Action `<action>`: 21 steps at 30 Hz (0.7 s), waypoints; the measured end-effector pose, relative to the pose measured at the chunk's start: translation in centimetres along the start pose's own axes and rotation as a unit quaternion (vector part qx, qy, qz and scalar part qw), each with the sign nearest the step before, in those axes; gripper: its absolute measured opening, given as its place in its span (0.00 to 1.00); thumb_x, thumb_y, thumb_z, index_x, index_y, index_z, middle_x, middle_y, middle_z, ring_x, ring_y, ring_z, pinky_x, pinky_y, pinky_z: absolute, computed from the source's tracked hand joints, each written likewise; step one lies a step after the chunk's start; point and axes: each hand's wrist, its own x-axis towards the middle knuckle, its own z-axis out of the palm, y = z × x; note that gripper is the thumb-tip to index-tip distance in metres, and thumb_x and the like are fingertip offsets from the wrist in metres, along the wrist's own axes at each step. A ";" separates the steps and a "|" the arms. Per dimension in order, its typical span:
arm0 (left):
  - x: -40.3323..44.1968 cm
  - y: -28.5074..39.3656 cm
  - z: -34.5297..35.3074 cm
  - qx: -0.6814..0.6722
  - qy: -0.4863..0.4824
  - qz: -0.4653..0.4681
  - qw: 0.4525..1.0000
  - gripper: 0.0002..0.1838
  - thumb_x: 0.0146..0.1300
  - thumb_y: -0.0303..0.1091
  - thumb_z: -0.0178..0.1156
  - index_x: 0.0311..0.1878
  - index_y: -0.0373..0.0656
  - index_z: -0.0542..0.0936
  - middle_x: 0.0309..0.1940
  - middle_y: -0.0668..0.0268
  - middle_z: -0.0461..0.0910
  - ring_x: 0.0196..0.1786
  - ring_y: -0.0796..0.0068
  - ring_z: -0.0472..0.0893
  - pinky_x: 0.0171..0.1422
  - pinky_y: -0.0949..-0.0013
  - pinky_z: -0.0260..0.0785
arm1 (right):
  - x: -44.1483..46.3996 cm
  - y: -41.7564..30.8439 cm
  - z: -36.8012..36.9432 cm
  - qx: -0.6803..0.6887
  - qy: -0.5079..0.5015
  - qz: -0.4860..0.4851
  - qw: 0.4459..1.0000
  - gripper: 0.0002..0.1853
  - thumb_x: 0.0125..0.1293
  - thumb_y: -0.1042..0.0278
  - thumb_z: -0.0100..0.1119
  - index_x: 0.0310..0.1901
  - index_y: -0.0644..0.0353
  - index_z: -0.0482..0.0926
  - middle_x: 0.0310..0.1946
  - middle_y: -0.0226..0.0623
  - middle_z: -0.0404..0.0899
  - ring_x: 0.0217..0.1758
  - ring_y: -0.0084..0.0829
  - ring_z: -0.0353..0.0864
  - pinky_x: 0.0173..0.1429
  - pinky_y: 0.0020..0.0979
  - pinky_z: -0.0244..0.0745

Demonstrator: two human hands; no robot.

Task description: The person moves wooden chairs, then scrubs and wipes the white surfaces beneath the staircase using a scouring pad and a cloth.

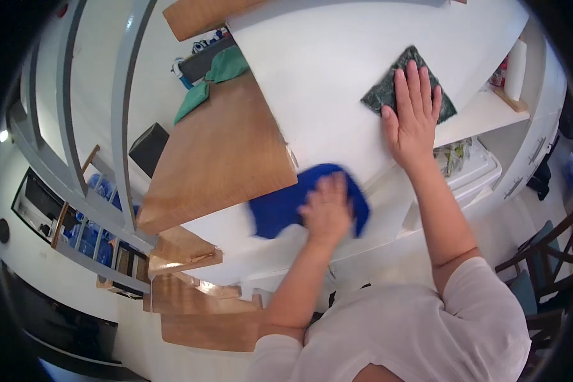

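A dark green scouring pad (380, 93) lies flat against the white panel (325, 63). My right hand (416, 121) presses on it, fingers stretched out and pointing up the panel. Lower down, a blue cloth (277, 210) is spread on the white surface beside the corner of a wooden stair tread (229, 153). My left hand (328, 210) rests on this cloth, blurred by motion, with its fingers spread over the fabric. Both pad and cloth lie under the palms.
Green cloths (228, 65) and a dark block (149, 149) are by the tread, left of the panel. Grey railing bars (124, 114) curve down the left. Lower wooden steps (204, 325) descend below. Shelves (477, 118) with a lidded white box (481, 172) stand right; chairs (547, 254) lie beyond.
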 end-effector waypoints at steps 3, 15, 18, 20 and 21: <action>0.9 2.0 2.8 -0.207 0.234 0.180 0.933 0.28 0.56 0.46 0.60 0.60 0.51 0.70 0.56 0.56 0.70 0.53 0.48 0.73 0.61 0.54 0.62 | -1.2 0.0 -0.3 0.000 -0.022 0.016 1.000 0.28 0.65 0.54 0.46 0.66 0.54 0.62 0.69 0.38 0.57 0.73 0.39 0.51 0.72 0.48 0.35; -1.3 -1.3 1.7 0.052 0.018 0.039 0.998 0.23 0.59 0.38 0.56 0.58 0.50 0.70 0.54 0.55 0.69 0.48 0.53 0.69 0.51 0.46 0.57 | -2.0 1.6 -0.3 0.059 -0.027 0.056 0.996 0.29 0.67 0.54 0.44 0.67 0.60 0.59 0.71 0.45 0.50 0.74 0.49 0.43 0.71 0.55 0.25; 1.4 2.8 0.2 -0.061 0.252 0.092 0.961 0.28 0.55 0.49 0.58 0.58 0.48 0.71 0.56 0.53 0.66 0.48 0.50 0.69 0.46 0.45 0.59 | -2.0 2.1 -0.8 0.054 -0.054 0.039 0.996 0.29 0.67 0.54 0.44 0.66 0.59 0.60 0.70 0.44 0.52 0.74 0.47 0.44 0.72 0.53 0.25; 4.3 4.0 -3.9 -0.116 0.232 0.068 0.963 0.29 0.57 0.48 0.56 0.61 0.47 0.68 0.59 0.49 0.64 0.53 0.45 0.67 0.50 0.40 0.60 | -1.9 2.2 -0.9 0.058 -0.055 0.032 0.996 0.29 0.67 0.54 0.46 0.66 0.59 0.61 0.70 0.44 0.53 0.74 0.46 0.45 0.72 0.51 0.24; 6.0 4.6 -6.2 -0.095 0.276 0.060 0.955 0.30 0.58 0.47 0.55 0.62 0.46 0.66 0.60 0.47 0.62 0.55 0.43 0.66 0.54 0.39 0.59 | -1.9 2.2 -1.0 0.061 -0.055 0.031 0.996 0.29 0.66 0.55 0.47 0.66 0.59 0.61 0.70 0.44 0.53 0.74 0.46 0.45 0.72 0.51 0.24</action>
